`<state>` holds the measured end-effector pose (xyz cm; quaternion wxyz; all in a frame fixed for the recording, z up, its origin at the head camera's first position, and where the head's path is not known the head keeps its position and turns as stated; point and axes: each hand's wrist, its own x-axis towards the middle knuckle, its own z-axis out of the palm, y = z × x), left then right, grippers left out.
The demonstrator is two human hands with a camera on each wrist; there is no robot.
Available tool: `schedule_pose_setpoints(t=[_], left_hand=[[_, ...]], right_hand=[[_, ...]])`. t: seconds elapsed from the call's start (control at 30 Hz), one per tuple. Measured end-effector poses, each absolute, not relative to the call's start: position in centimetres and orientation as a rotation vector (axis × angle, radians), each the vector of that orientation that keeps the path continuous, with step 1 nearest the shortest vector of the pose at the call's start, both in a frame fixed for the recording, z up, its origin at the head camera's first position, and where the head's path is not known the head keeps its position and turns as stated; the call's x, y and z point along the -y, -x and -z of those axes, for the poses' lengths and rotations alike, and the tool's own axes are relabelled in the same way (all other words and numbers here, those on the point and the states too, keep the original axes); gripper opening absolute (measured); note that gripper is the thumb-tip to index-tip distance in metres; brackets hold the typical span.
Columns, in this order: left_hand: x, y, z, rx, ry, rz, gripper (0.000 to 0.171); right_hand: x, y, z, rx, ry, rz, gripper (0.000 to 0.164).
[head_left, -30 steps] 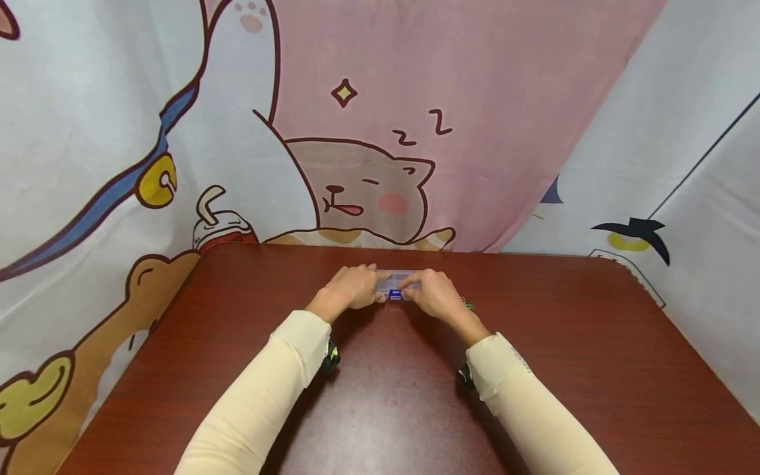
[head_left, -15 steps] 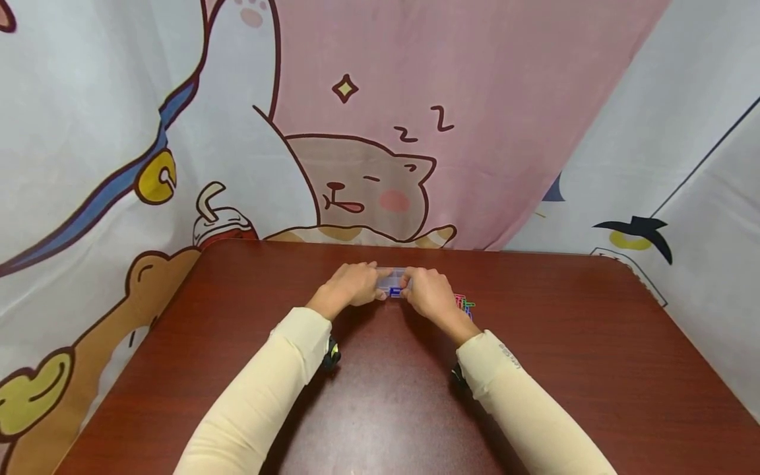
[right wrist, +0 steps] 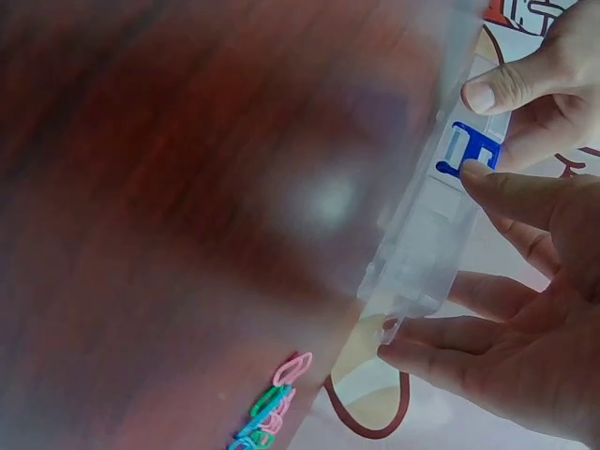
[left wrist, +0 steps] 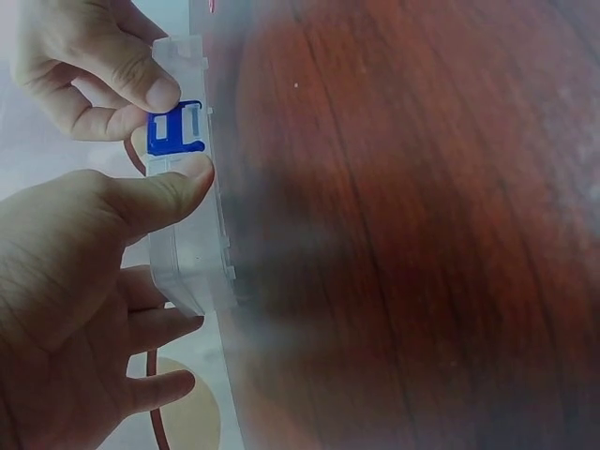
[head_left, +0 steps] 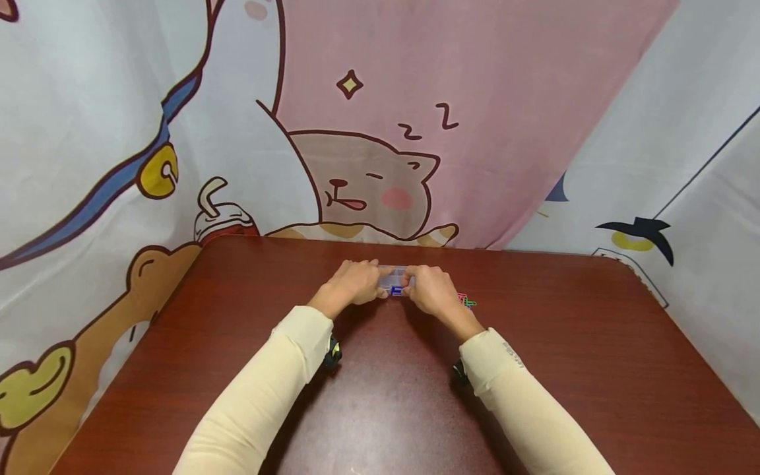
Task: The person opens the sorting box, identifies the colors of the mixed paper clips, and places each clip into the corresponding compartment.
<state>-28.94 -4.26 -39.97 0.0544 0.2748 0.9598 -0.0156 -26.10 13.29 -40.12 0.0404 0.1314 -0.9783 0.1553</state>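
"Fingers, left hand (head_left: 353, 284): condition?"

"Partly bent, holding one clear plastic box (left wrist: 190, 246); thumb on its front wall, other fingers behind."

"Right hand (head_left: 432, 290)?"

"Same box, gripped; thumb tip at the blue latch (left wrist: 173, 146), other fingers spread toward the box end low in the right wrist view."

"Location?"

"Box: middle of the head view, between both hands. Paper clips (right wrist: 265, 412), coloured: on the bench (head_left: 380, 396), bottom of the right wrist view, left of middle."

"Handling note?"

"Step appears to be working the latch. Best braced by the left hand, right thumb pressing squarely, never twisting."

"Unverified?"

"Latch, fastened or loose: cannot tell. Box, resting or lifted: unclear. Contents: illegible. Clips: cut off by the lower edge of the right wrist view."
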Motion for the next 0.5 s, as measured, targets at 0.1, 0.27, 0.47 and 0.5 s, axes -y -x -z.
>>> schedule_pose_setpoints(t=[0.1, 0.27, 0.47, 0.5], left_hand=[[4.23, 28.94, 39.93, -2.907, -0.852, 0.042, 0.059], [4.35, 29.04, 39.8, -2.915, -0.848, 0.046, 0.06], [4.36, 29.0, 39.76, -2.909, -0.864, 0.014, 0.06], [4.36, 28.95, 39.75, -2.908, -0.864, 0.011, 0.06]], right_hand=[[-13.42, 25.96, 40.14, 3.005, -0.442, -0.451, 0.012], [-13.37, 25.47, 40.19, 3.021, -0.589, -0.359, 0.019], [-13.52, 25.32, 39.96, 3.063, -0.606, -0.381, 0.023], [-13.6, 25.33, 39.92, 3.073, -0.612, -0.389, 0.023]])
